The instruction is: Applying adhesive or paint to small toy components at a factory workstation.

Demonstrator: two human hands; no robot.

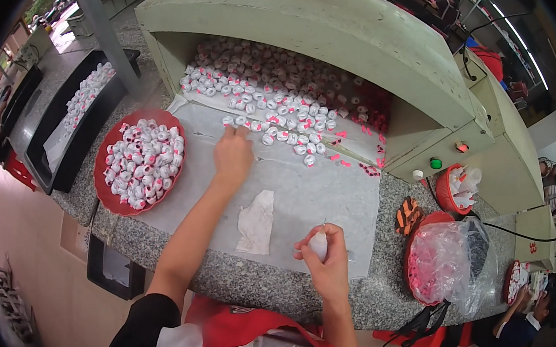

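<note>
My left hand (232, 152) reaches forward over the white sheet (307, 197), its fingertips touching a small white piece (228, 120) at the near edge of the heap of white and pink pieces (269, 86) that spills out of the pale green hood. Close to my body, my right hand (324, 258) is closed around one small white piece (318, 244), held above the front edge of the sheet. A torn scrap of white paper (256, 223) lies between the two hands.
A red round tray (109, 191) full of white and pink pieces sits to the left. A black bin (52, 156) with more pieces stands beyond it. At right are a clear plastic bag in a red bowl (446, 257), a small red cup (459, 188), and another person's arm (516, 314).
</note>
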